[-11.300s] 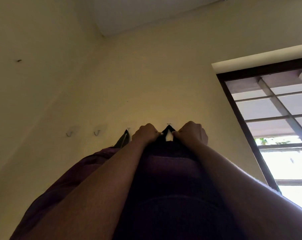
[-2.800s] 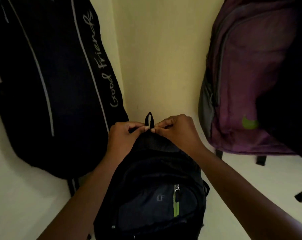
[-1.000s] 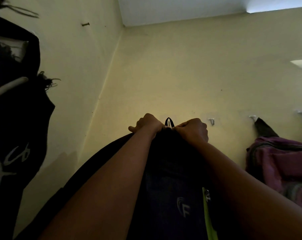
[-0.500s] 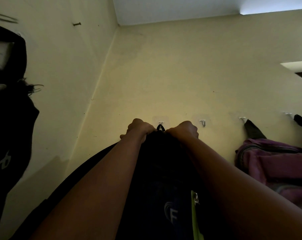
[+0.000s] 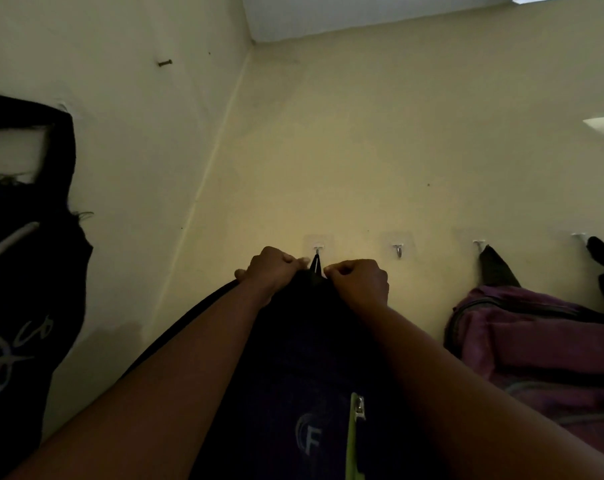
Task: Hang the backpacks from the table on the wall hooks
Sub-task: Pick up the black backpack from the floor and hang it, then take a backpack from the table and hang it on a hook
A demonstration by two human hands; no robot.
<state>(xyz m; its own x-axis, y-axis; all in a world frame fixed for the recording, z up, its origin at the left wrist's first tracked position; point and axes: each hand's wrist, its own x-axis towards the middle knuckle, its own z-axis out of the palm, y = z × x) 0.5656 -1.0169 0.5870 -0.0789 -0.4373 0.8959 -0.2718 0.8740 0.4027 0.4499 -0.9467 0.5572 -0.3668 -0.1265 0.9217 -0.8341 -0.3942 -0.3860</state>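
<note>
- Head view, centre of frame: holding a dark pack point(image 5: 304, 358) up against the wall, filling the lower middle, with its top just under the hook point(image 5: 317, 250).
- Spreading the loop point(image 5: 315, 268) between two fists, with its tip at the hook. Too dim to call it seated.
- Pinching the pack's top fabric with the left hand point(image 5: 271, 270), curled tight just left of the loop.
- Same with the right hand point(image 5: 359, 280): curled, nipping the fabric just right of the loop.
- Going by the sag: soft cloth, slumping below the grip, probably carrying some weight, hence two hands.
- Best taken right there, at the stitched top beside the loop. Likely the strongest seam, and it keeps the loop standing open.
- No grabbing by the green zip point(image 5: 354, 434) lower down.
- Thin floppy webbing on that loop, apt to fold flat unless spread.
- Small stick-on hook by the look of it, so gentle lowering, no dropping the load.
- Right of centre: a free hook point(image 5: 399, 250), then a purple pack point(image 5: 536, 341) hanging.
- Left edge: a black pack point(image 5: 23, 289) on the side wall.
</note>
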